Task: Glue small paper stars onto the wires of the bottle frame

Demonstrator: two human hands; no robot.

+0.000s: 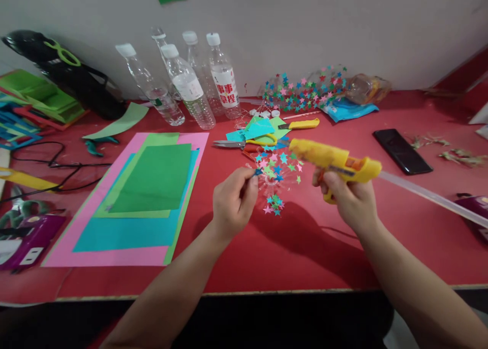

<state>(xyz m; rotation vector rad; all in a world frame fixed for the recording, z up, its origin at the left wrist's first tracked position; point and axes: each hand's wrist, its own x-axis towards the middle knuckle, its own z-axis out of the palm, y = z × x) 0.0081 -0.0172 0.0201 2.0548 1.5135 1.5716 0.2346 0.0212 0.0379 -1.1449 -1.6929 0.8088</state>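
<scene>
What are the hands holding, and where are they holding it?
The left hand pinches a small blue star by its edge, between thumb and finger. The right hand holds the yellow glue gun by its handle.

In the frame's center, the left hand [233, 199] pinched a small blue star [258, 171]; right of it, the right hand [346, 194] gripped a yellow glue gun [331, 161].
</scene>
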